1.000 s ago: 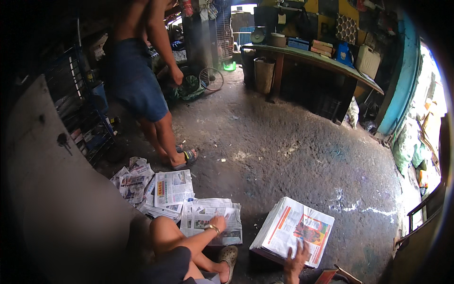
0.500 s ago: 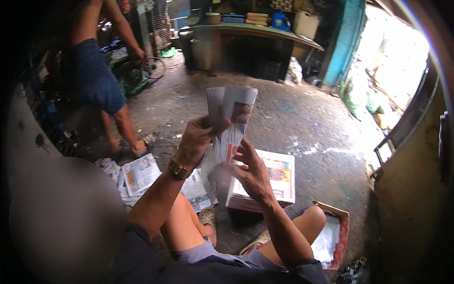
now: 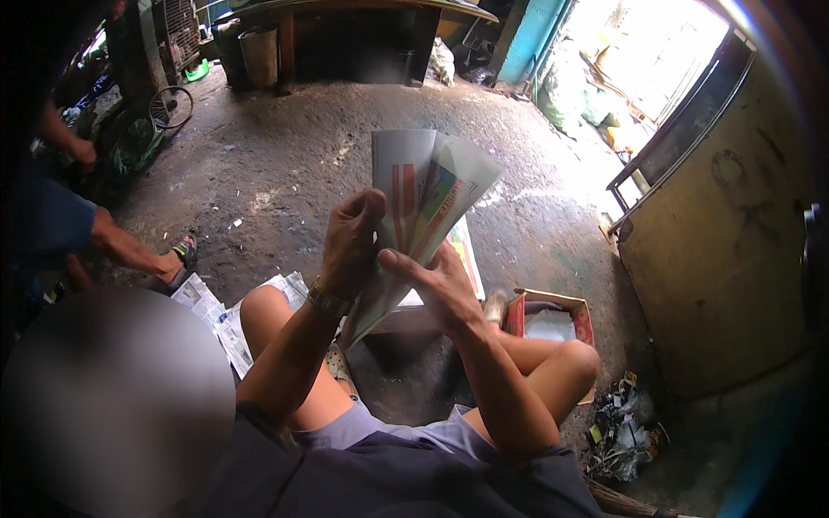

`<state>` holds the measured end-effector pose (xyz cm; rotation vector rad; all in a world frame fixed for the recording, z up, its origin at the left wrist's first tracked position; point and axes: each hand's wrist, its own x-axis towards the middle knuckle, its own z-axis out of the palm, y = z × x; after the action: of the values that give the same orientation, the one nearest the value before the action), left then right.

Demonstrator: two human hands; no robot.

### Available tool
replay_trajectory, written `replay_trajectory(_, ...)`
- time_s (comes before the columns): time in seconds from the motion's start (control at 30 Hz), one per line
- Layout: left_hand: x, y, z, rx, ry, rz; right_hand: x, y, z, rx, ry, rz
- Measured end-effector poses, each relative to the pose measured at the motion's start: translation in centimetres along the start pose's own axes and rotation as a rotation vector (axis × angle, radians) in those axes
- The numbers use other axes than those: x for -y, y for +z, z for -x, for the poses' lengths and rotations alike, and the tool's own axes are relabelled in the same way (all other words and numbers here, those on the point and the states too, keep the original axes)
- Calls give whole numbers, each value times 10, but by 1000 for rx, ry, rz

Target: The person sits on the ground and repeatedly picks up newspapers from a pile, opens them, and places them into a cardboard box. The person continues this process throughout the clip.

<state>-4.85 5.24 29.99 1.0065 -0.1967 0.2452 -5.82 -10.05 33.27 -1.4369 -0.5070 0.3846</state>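
Note:
I sit on the floor with my knees up and hold a folded newspaper sheet (image 3: 423, 194) upright in front of me. My left hand (image 3: 352, 246) grips its left edge, thumb pressed against the paper. My right hand (image 3: 440, 289) holds the lower right part, its index finger stretched across the sheet. Part of a stack of newspapers (image 3: 468, 259) shows on the floor behind my hands.
More loose newspaper pages (image 3: 220, 311) lie at my left. A small open cardboard box (image 3: 553, 319) sits by my right knee, a pile of scrap (image 3: 622, 427) beyond it. Another person's leg and sandal (image 3: 151, 255) are at the left. A table (image 3: 345, 34) stands far back.
The camera has tilted further down and right. The folded newspaper stays in both hands and now fans open at its top; a second ago only one hand reached the stack.

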Motion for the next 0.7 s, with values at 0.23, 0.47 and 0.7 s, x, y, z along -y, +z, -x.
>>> replay_trajectory(0.23,-4,-29,-16,-156,-71,-385,-59,-75,-3,-324,91,99)
replay_trajectory(0.47,53,-106,-45,-280,-375,-613,-123,-190,-20,-395,309,-108)
replay_trajectory(0.7,209,-177,-68,-477,-588,-1041,-287,-271,-61,-470,589,608)
